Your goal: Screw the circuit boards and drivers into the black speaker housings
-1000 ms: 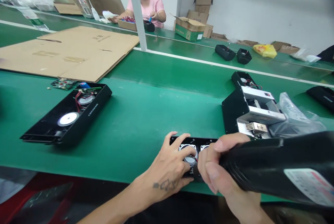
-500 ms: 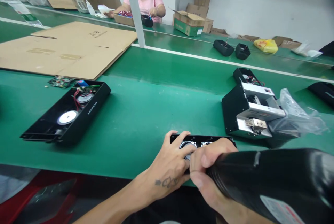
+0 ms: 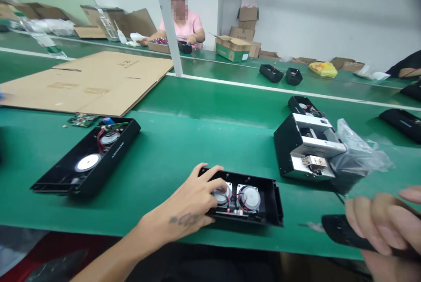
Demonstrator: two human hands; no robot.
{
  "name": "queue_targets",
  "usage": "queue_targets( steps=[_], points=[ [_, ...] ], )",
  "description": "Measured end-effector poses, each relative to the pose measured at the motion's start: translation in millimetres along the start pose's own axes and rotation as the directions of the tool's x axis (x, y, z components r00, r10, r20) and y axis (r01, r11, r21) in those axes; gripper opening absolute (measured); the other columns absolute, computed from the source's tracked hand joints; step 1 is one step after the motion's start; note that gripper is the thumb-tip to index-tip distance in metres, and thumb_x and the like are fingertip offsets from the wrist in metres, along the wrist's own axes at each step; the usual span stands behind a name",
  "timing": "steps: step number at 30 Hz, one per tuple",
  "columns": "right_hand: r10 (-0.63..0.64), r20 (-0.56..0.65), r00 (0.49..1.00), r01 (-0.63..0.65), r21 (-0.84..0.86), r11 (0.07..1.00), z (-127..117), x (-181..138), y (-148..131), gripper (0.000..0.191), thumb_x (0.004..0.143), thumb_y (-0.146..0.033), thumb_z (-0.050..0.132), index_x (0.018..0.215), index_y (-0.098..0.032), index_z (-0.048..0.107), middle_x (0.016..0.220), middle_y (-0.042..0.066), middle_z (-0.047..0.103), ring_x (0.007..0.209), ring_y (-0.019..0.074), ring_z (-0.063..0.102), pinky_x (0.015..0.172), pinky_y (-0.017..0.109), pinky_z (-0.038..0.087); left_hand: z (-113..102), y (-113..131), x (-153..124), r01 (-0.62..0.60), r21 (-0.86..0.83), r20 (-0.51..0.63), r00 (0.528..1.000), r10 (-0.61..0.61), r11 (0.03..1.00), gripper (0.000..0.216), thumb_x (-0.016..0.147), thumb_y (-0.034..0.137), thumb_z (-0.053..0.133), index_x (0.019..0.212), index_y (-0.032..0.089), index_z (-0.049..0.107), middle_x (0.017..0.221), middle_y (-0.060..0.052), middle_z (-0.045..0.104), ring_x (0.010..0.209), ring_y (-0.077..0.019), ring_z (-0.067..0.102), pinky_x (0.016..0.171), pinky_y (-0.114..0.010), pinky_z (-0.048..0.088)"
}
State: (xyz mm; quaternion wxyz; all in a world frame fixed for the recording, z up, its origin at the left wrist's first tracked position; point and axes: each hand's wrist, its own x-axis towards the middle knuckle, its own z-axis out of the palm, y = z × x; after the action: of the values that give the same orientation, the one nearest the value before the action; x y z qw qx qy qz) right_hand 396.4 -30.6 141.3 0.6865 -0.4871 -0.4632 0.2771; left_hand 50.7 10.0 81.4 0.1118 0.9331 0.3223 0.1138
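Note:
My left hand grips the left end of an open black speaker housing, with fingers over its far wall and the thumb at its near side. Two round speaker drivers with red wires sit inside; the hand partly covers the left one, and the right driver shows fully. At the right edge, my right hand is wrapped round a black electric screwdriver. Its blurred tip points left toward the housing, apart from it. Part of the right hand is cut off by the frame.
Another open speaker housing lies at left, near a circuit board and flattened cardboard. A black-and-silver screw feeder stands at right beside a plastic bag. Across the bench sits a person in pink.
My right hand has moved right with the electric screwdriver, away from the housing. My left hand stays on the housing, which now shows more fully. The camera view has shifted.

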Motion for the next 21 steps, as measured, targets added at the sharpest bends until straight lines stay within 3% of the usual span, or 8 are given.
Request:
queue_targets(
  steps=[3,6,9,11,13,16,21],
  points=[
    [0.129,-0.168,0.977,-0.135,-0.026,0.990,-20.5,-2.7,19.0,0.032,0.073,-0.023,0.092,0.098,-0.033,0.074,0.052,-0.004,0.046,0.042,0.0177,0.040,0.044,0.042,0.033,-1.7,14.8,-13.9,0.053,0.014,-0.143,0.988,-0.050,0.998,0.011,0.092,0.028,0.087,0.094,0.025,0.076,0.134,-0.003,0.072,0.155,-0.0357,0.046,0.134,-0.062,0.022],
    [0.148,-0.201,0.968,-0.156,-0.021,0.988,-13.9,-12.4,36.6,0.038,0.071,-0.024,0.095,0.102,-0.029,0.073,0.056,-0.005,0.055,0.046,0.0177,0.050,0.049,0.039,0.042,1.6,36.1,-6.4,0.033,-0.007,-0.235,0.971,-0.034,0.999,0.015,0.103,0.037,0.077,0.105,0.023,0.071,0.125,-0.005,0.074,0.141,-0.0317,0.058,0.132,-0.057,0.029],
    [0.114,-0.141,0.983,-0.120,-0.033,0.992,-1.6,-19.3,49.8,0.040,0.074,-0.028,0.094,0.105,-0.025,0.070,0.055,-0.007,0.058,0.041,0.0156,0.050,0.044,0.034,0.042,13.1,51.6,13.9,0.045,0.050,-0.125,0.991,-0.039,0.998,0.048,0.092,0.058,0.085,0.113,0.019,0.067,0.108,-0.005,0.075,0.110,-0.0315,0.068,0.113,-0.056,0.048],
    [0.105,-0.107,0.989,-0.113,-0.068,0.991,2.5,-21.0,54.6,0.038,0.077,-0.028,0.093,0.107,-0.024,0.070,0.057,-0.006,0.061,0.040,0.0152,0.051,0.044,0.033,0.043,23.7,56.2,24.5,0.055,0.133,-0.026,0.998,-0.052,0.990,0.055,0.088,0.060,0.088,0.114,0.017,0.066,0.098,-0.006,0.074,0.094,-0.0309,0.068,0.100,-0.055,0.054],
    [0.111,-0.098,0.989,-0.119,-0.086,0.989,2.8,-21.4,56.6,0.035,0.080,-0.027,0.091,0.109,-0.023,0.071,0.060,-0.006,0.061,0.041,0.0148,0.052,0.045,0.033,0.043,32.9,57.1,28.8,0.057,0.152,0.020,0.998,-0.061,0.987,0.039,0.096,0.049,0.081,0.112,0.018,0.065,0.092,-0.004,0.072,0.084,-0.0282,0.065,0.093,-0.054,0.053],
    [0.115,-0.115,0.987,-0.124,-0.065,0.990,-0.2,-21.7,57.0,0.033,0.083,-0.026,0.089,0.110,-0.024,0.070,0.061,-0.006,0.061,0.042,0.0145,0.053,0.046,0.032,0.042,38.6,54.7,27.2,0.086,0.028,0.012,0.996,-0.086,0.996,0.014,0.107,0.033,0.068,0.110,0.021,0.062,0.094,-0.002,0.070,0.083,-0.0250,0.061,0.092,-0.050,0.050],
    [0.094,-0.142,0.985,-0.106,-0.076,0.992,-2.0,-24.4,58.1,0.032,0.083,-0.025,0.089,0.108,-0.025,0.070,0.061,-0.007,0.060,0.040,0.0140,0.052,0.045,0.033,0.042,31.6,51.7,26.3,0.077,-0.118,-0.040,0.996,-0.082,0.990,0.009,0.107,0.026,0.067,0.112,0.023,0.060,0.095,-0.001,0.067,0.085,-0.0240,0.057,0.095,-0.047,0.046]
  ],
)
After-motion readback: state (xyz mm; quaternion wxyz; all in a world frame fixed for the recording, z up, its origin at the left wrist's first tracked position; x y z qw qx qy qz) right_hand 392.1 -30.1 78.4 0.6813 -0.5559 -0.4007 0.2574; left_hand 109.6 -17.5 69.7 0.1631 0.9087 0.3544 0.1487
